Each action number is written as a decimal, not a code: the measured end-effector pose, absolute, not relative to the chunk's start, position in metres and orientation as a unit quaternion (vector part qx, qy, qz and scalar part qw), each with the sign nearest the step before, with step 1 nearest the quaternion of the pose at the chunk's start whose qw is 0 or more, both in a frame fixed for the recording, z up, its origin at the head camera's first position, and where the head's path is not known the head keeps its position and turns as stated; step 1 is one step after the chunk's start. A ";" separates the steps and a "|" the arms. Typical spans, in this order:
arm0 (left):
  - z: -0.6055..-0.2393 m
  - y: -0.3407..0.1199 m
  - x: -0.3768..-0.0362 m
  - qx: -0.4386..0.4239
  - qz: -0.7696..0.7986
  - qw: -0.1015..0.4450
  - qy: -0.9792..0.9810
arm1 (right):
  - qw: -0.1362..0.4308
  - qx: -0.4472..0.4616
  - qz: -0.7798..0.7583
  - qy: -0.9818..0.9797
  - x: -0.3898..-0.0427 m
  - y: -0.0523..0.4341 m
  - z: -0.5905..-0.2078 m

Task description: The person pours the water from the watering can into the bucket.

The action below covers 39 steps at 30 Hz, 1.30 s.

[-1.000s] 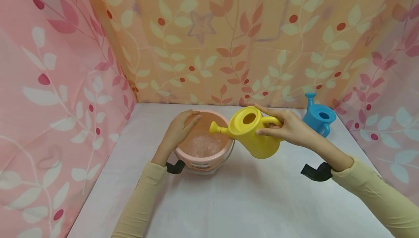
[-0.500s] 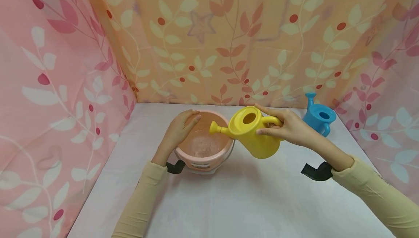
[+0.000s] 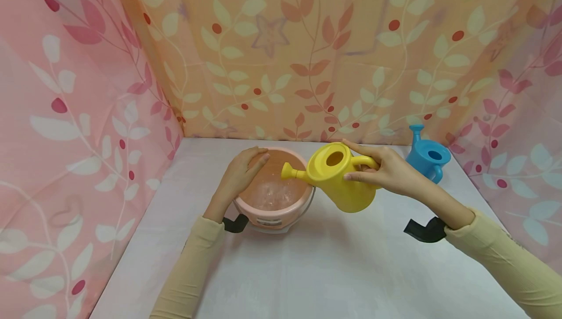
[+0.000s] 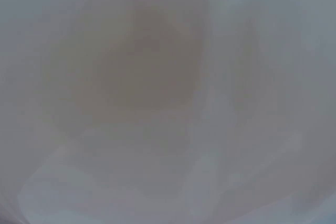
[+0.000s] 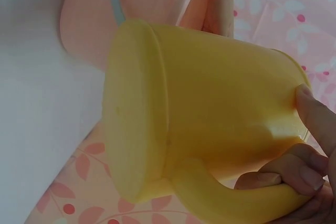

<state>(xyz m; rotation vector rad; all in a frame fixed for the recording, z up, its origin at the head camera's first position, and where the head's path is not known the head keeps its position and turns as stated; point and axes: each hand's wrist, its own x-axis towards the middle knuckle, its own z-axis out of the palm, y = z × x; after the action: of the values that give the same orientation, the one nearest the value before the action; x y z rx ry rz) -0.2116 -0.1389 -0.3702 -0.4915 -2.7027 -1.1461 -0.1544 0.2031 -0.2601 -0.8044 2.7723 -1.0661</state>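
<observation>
My right hand (image 3: 386,171) grips the handle of a yellow watering can (image 3: 338,177), tilted left with its spout (image 3: 291,171) over a pink bucket (image 3: 272,192). Frothy water shows inside the bucket. My left hand (image 3: 239,173) rests on the bucket's left rim, fingers curved over the edge. In the right wrist view the yellow watering can (image 5: 205,119) fills the frame, with my fingers (image 5: 310,114) curled round its handle and the pink bucket (image 5: 131,9) behind it. The left wrist view is a grey blur.
A blue watering can (image 3: 427,155) stands at the back right of the white table (image 3: 333,265). Leaf-patterned cloth walls close the left, back and right sides. Black wrist mounts (image 3: 423,230) sit on both forearms.
</observation>
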 end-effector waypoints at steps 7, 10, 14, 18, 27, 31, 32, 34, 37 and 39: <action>-0.370 -0.139 -0.212 -0.166 -0.384 0.079 -0.905 | 0.035 -0.261 -0.343 0.902 -0.155 0.204 -0.260; -0.370 -0.139 -0.213 -0.166 -0.384 0.080 -0.905 | 0.037 -0.261 -0.343 0.902 -0.155 0.204 -0.259; -0.369 -0.139 -0.213 -0.166 -0.381 0.083 -0.906 | 0.037 -0.262 -0.345 0.901 -0.155 0.204 -0.259; -0.369 -0.139 -0.213 -0.165 -0.380 0.083 -0.906 | 0.034 -0.263 -0.344 0.901 -0.155 0.204 -0.259; -0.371 -0.139 -0.213 -0.163 -0.383 0.085 -0.905 | 0.029 -0.268 -0.338 0.902 -0.155 0.203 -0.259; -0.371 -0.139 -0.213 -0.163 -0.385 0.088 -0.904 | 0.028 -0.266 -0.336 0.903 -0.155 0.202 -0.259; -0.371 -0.139 -0.213 -0.162 -0.385 0.088 -0.904 | 0.028 -0.265 -0.336 0.903 -0.155 0.202 -0.259; -0.372 -0.139 -0.213 -0.163 -0.385 0.089 -0.904 | 0.030 -0.262 -0.337 0.904 -0.155 0.202 -0.259; -0.372 -0.139 -0.212 -0.163 -0.385 0.086 -0.905 | 0.032 -0.261 -0.340 0.903 -0.154 0.203 -0.259; -0.371 -0.139 -0.212 -0.162 -0.385 0.084 -0.905 | 0.032 -0.262 -0.342 0.902 -0.154 0.203 -0.259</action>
<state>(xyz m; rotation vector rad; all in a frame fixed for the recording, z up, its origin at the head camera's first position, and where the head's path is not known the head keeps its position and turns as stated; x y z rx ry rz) -0.2122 -0.1387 -0.3713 -0.4833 -2.7003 -1.1480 -0.1544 0.2028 -0.2592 -0.8066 2.7767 -1.0518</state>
